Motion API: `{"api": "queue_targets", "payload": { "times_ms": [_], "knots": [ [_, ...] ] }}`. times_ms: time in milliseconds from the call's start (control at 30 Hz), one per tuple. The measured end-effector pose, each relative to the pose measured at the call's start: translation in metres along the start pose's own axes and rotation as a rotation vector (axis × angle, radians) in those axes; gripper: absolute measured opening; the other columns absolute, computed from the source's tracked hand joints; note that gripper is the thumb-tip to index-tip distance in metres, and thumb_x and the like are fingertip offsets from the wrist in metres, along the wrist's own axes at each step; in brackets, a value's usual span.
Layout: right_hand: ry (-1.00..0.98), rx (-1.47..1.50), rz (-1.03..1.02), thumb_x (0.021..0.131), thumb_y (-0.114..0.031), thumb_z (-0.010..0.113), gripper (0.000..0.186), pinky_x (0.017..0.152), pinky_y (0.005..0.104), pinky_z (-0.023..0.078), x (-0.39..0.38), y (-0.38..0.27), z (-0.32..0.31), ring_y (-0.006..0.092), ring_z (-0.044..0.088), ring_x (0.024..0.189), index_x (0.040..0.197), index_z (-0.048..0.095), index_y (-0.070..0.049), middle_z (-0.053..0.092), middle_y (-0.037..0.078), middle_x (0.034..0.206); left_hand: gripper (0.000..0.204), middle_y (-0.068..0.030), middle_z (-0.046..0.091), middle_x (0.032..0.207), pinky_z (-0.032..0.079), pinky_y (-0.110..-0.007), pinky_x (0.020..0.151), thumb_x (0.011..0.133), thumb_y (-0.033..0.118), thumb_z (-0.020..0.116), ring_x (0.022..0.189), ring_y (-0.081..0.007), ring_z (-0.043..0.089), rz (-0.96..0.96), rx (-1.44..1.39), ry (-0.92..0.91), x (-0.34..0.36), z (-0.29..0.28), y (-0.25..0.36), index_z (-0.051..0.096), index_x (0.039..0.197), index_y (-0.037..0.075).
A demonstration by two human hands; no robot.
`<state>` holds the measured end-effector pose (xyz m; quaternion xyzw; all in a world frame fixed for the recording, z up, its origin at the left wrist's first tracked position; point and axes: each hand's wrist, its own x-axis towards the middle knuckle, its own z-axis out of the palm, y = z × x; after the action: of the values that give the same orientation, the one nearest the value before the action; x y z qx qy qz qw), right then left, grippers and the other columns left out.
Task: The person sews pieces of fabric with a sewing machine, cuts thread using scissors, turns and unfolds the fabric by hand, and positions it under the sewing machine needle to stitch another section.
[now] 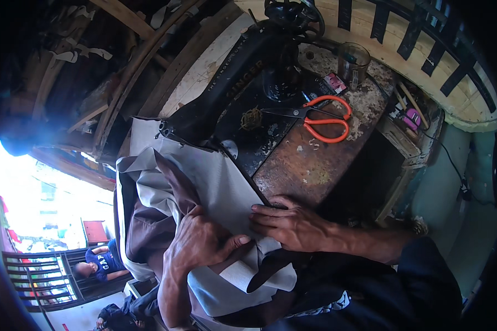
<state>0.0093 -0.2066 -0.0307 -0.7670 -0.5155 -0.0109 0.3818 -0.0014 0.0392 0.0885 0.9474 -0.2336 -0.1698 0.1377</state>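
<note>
Near: my left hand (201, 240) bears on bunched brown-and-grey cloth (218, 179), fingers curled; cannot tell whether they pinch it. My right hand (295, 226) lies palm down on the grey side, fingertips near the table's edge; grip beneath hidden. Cloth spreads below both hands, running up to the black sewing machine (240, 85). Beyond, orange-handled scissors (297, 112) straddle machine bed and wooden table (301, 171). Farther: small pink box (334, 83), then drinking glass (352, 65).
</note>
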Motion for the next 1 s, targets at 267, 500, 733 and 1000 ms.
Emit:
{"api": "queue_targets", "payload": {
  "times_ms": [267, 500, 733, 1000],
  "knots": [
    [-0.053, -0.15, 0.041, 0.086, -0.017, 0.064, 0.042, 0.116, 0.0509, 0.038, -0.014, -0.003, -0.008, 0.0214, 0.05, 0.14, 0.127, 0.067, -0.01, 0.06, 0.006, 0.143, 0.048, -0.0125, 0.067, 0.07, 0.051, -0.041, 0.084, 0.09, 0.053, 0.071, 0.072, -0.0328, 0.067, -0.076, -0.046, -0.026, 0.008, 0.003, 0.009, 0.079, 0.081, 0.007],
    [-0.096, -0.173, 0.047, 0.088, -0.019, 0.062, 0.037, 0.115, 0.061, 0.034, -0.017, 0.016, -0.042, 0.019, 0.054, 0.137, 0.123, 0.073, -0.015, 0.065, 0.0, 0.139, 0.05, -0.0129, 0.066, 0.122, 0.046, -0.045, 0.098, 0.089, 0.051, 0.072, 0.116, -0.0311, 0.061, -0.023, -0.037, 0.157, 0.026, 0.018, 0.023, 0.074, 0.116, 0.008],
    [-0.097, -0.14, 0.007, 0.089, -0.012, 0.058, 0.041, 0.12, 0.0624, 0.027, -0.027, 0.024, -0.037, 0.0186, 0.052, 0.14, 0.127, 0.072, -0.015, 0.064, 0.002, 0.141, 0.067, -0.0156, 0.055, 0.148, 0.032, -0.051, 0.117, 0.091, 0.058, 0.065, 0.143, -0.0348, 0.045, -0.054, 0.043, 0.221, 0.035, 0.046, 0.015, 0.063, 0.139, 0.012],
    [-0.084, -0.134, 0.01, 0.091, -0.014, 0.056, 0.038, 0.121, 0.0603, 0.029, -0.029, 0.025, -0.04, 0.0209, 0.049, 0.141, 0.126, 0.073, -0.016, 0.063, 0.004, 0.142, 0.065, -0.0126, 0.053, 0.151, 0.03, -0.054, 0.119, 0.091, 0.055, 0.066, 0.146, -0.0325, 0.043, -0.083, 0.031, 0.246, 0.039, 0.056, 0.015, 0.061, 0.142, 0.016]
  ]
}}
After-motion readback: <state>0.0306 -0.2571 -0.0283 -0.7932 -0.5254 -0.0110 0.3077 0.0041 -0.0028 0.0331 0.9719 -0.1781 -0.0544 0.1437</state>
